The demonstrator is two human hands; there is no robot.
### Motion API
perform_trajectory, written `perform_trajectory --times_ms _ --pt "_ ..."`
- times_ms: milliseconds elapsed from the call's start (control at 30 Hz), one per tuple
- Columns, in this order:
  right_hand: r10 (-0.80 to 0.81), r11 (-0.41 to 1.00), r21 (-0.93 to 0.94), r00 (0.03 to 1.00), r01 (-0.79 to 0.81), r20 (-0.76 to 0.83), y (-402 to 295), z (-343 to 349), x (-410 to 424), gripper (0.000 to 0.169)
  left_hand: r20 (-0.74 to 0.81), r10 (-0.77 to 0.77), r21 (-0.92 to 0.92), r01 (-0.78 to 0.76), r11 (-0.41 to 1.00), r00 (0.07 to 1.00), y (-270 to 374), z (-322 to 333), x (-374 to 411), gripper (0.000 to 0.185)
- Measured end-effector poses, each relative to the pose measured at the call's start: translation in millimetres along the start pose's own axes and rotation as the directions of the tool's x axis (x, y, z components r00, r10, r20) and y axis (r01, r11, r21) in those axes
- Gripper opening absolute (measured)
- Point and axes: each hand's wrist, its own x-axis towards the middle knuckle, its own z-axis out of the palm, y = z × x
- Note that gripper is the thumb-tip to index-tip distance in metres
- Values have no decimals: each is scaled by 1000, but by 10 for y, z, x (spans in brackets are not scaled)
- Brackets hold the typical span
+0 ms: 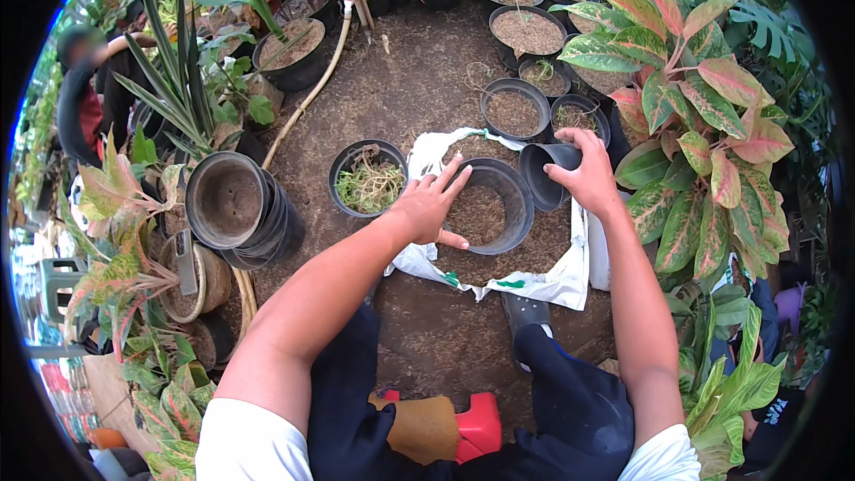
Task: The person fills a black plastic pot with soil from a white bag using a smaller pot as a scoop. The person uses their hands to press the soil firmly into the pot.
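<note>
A black plastic plant pot [514,214], partly filled with brown potting mix [475,214], stands within a white sack [568,284] with its mouth spread wide. My left hand [427,207] lies against the pot's left rim, fingers splayed, gripping nothing. In my right hand [588,174] is a smaller black pot [546,177], tipped on its side at the large pot's right edge, its mouth facing left. More loose mix [467,270] shows in the sack around the large pot. Left of the sack sits a black pot of pulled weeds [371,184].
Nested black pots [230,200] are stacked at left, beside a woven basket [207,280] holding a flat blade [187,267]. A hose [314,90] runs along the ground. Soil-filled pots [513,113] and a pink-leaved aglaonema [695,93] line the right. Another person [87,100] is at far left.
</note>
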Motion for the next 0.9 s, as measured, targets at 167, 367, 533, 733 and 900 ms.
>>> perform_trajectory --times_ms 167,367,533,733,900 --pt "65 981 -179 996 -75 -60 98 55 -53 55 -7 -4 -46 3 999 1000 -4 11 12 142" --pt "142 950 -286 989 -123 44 360 56 -160 57 3 4 -83 -3 997 1000 -37 23 27 139" --pt "187 868 -496 940 -23 284 325 -88 46 57 6 17 -78 -17 997 1000 -55 17 52 138" --pt "191 843 -537 940 -10 283 463 284 104 60 32 36 -51 -34 998 999 -63 4 58 139" --pt "133 799 -599 957 50 258 726 687 -309 67 -10 51 -36 -51 998 999 -123 72 49 139"
